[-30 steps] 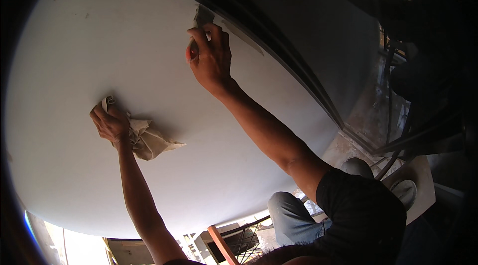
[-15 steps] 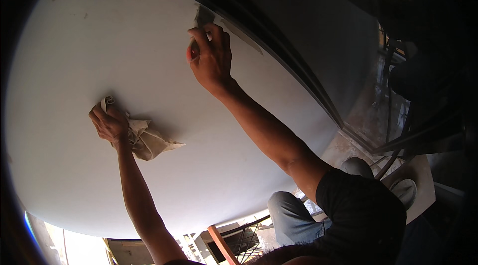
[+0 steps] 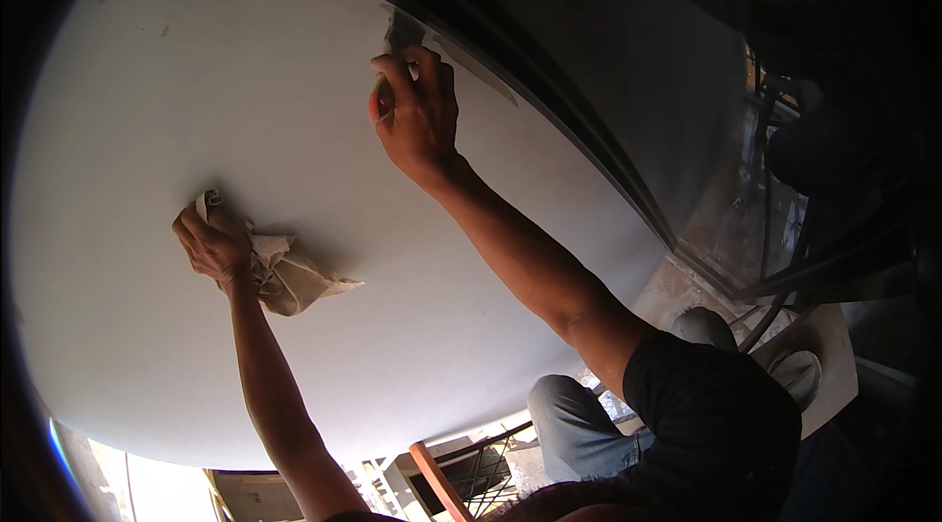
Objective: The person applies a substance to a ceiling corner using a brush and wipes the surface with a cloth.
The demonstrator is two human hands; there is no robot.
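Note:
My right hand (image 3: 417,115) is pressed against a pale plastered wall (image 3: 196,100), gripped around a scraper with a red handle whose metal blade (image 3: 402,31) lies flat on the wall close to a dark frame edge (image 3: 549,100). My left hand (image 3: 214,245) rests lower on the same wall and clutches a crumpled beige rag (image 3: 289,272); part of the rag hangs out to the right of the fist. Both forearms reach up from the lower edge.
A dark frame and a grey panel (image 3: 628,41) run along the wall's right side. Below are my knees in jeans (image 3: 579,414), a railing with an orange wooden bar (image 3: 437,478), and a white bucket (image 3: 800,375) on a dusty floor.
Almost nothing has changed; both hands stay in nearly the same spots on the wall, with only a slight shift of the left hand and the rag.

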